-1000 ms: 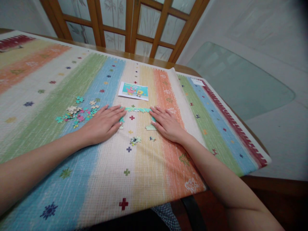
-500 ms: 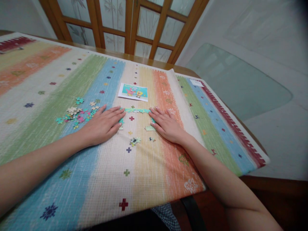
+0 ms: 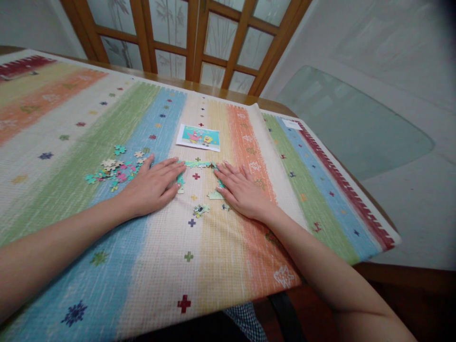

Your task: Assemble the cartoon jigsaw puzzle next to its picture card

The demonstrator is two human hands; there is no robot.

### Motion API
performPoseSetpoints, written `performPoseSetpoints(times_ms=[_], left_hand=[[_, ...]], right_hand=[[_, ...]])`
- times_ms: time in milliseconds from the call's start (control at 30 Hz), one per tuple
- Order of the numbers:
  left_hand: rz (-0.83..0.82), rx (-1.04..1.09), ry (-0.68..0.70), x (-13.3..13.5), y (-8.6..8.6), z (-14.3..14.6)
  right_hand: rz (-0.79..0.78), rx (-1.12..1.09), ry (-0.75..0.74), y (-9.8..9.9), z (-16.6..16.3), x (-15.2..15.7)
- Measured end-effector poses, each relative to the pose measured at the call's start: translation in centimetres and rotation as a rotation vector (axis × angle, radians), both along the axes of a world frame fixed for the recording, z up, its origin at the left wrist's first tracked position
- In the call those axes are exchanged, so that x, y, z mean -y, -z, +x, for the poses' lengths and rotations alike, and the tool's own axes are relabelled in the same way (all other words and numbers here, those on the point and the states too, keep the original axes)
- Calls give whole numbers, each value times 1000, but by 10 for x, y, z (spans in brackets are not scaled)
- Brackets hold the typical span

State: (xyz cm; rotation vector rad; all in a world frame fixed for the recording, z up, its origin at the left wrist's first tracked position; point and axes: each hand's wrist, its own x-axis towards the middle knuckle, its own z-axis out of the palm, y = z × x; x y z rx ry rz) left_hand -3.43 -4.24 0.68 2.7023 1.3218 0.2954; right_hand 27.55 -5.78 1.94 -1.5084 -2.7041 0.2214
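A partly joined jigsaw border (image 3: 197, 164) lies on the striped cloth, its top strip running between my two hands. My left hand (image 3: 155, 185) rests flat, fingers stretched, over the left side of the border; a bit of it shows at the fingertips. Across from it, my right hand (image 3: 240, 187) lies flat on the right side, with a pale green corner piece (image 3: 215, 195) showing by the thumb. Both palms hide parts of the border. Just below are a small cluster of loose pieces (image 3: 201, 210) and a single dark-patterned piece (image 3: 225, 207).
A heap of loose jigsaw pieces (image 3: 119, 168) lies left of my left hand. Beyond the border is a printed cartoon picture card (image 3: 198, 137). The striped tablecloth (image 3: 171, 266) covers the table, and a small white paper (image 3: 291, 124) lies at the far right.
My right hand has slid slightly left, and the right side of the border with its corner piece has shifted left too. The left hand stays about where it was.
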Motion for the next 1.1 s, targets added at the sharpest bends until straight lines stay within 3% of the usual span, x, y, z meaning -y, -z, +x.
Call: performPoseSetpoints(times_ms=[400, 567, 733, 933, 1100], left_hand=[[64, -26, 18, 2, -1, -1], [139, -79, 105, 3, -22, 6], [61, -157, 185, -14, -41, 25], [5, -158, 227, -41, -32, 58], [-73, -189, 234, -42, -24, 69]], right_hand=[[-9, -30, 1, 1, 1, -1], [5, -40, -3, 1, 1, -1], [22, -27, 14, 2, 5, -1], [54, -27, 53, 5, 16, -4], [33, -29, 59, 4, 20, -8]])
